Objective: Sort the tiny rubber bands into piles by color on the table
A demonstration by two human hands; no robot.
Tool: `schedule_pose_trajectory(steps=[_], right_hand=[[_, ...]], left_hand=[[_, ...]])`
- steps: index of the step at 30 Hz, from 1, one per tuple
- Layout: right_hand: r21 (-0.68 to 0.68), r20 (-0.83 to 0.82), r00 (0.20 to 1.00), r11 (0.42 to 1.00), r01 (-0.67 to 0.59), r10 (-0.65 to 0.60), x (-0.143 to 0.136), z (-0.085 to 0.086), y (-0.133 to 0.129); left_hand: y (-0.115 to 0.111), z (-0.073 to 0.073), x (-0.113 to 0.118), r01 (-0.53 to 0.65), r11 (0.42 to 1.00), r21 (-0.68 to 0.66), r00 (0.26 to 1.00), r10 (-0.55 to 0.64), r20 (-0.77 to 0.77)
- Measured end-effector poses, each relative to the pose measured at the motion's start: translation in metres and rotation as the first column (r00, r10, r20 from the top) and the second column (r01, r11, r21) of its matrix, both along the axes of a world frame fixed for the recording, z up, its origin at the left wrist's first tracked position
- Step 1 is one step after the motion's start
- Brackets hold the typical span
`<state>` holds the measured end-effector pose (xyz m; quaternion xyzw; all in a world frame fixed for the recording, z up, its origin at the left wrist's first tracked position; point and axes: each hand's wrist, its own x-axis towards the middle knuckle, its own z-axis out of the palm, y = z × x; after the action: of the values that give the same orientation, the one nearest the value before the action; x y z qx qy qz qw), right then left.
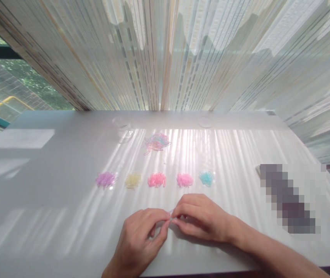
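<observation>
My left hand [144, 235] and my right hand [201, 218] meet fingertip to fingertip near the front of the white table [75, 231]. Both pinch at a tiny pale pink band [170, 213], mostly covered by the fingers. Just beyond them lies a row of small piles of thin looped bands: purple [106, 180], yellow [132, 180], coral pink [157, 180], light pink [185, 179] and turquoise [206, 178]. Farther back is a loose heap of mixed-colour bands [157, 142].
A clear round container [123, 131] stands behind the mixed heap, to its left. At the back right lies a clear disc [205, 122], perhaps a lid. A pixelated dark object [288, 200] rests on the right. Striped curtains [165, 58] hang along the far edge, with a window [14, 77] at left.
</observation>
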<state>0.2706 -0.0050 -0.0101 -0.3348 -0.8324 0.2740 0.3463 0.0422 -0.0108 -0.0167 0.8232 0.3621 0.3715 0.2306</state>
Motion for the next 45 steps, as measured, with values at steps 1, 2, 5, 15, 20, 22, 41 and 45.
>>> schedule_pose_trajectory(steps=[1, 2, 5, 15, 20, 22, 41, 45], right_hand=[[0.003, 0.006, 1.000, 1.000, 0.000, 0.000, 0.000, 0.000, 0.000], [0.004, 0.017, 1.000, 1.000, -0.001, 0.001, 0.000, -0.001, 0.000], [0.002, 0.068, 0.998, 1.000, -0.007, 0.007, 0.001, -0.002, -0.001], [-0.032, 0.037, 0.999, 0.999, 0.006, -0.005, 0.000, 0.000, 0.000], [-0.029, 0.009, 1.000, 1.000, -0.006, 0.006, 0.001, 0.005, 0.000], [-0.035, 0.006, 1.000, 0.999, 0.003, -0.003, 0.002, 0.005, 0.000], [0.030, 0.038, 0.999, 0.999, -0.022, 0.021, 0.004, 0.005, -0.001], [0.017, 0.036, 0.999, 1.000, -0.006, 0.005, 0.006, 0.008, 0.002]], left_hand=[[0.000, 0.001, 0.000, -0.006, 1.000, -0.001, 1.000, 0.006, 0.001], [0.000, 0.001, 0.001, -0.011, 1.000, -0.003, 1.000, 0.011, 0.001], [-0.001, 0.001, 0.001, -0.021, 1.000, -0.007, 1.000, 0.021, 0.003], [-0.001, 0.000, 0.000, -0.015, 1.000, -0.025, 1.000, 0.016, 0.012], [-0.001, -0.001, 0.000, -0.006, 0.999, -0.031, 1.000, 0.006, -0.002], [-0.001, -0.002, -0.001, -0.004, 1.000, -0.031, 1.000, 0.004, -0.001], [-0.002, -0.005, -0.003, 0.047, 0.999, -0.023, 0.998, -0.048, -0.050], [-0.002, -0.007, -0.004, 0.040, 0.999, -0.024, 0.997, -0.041, -0.069]])
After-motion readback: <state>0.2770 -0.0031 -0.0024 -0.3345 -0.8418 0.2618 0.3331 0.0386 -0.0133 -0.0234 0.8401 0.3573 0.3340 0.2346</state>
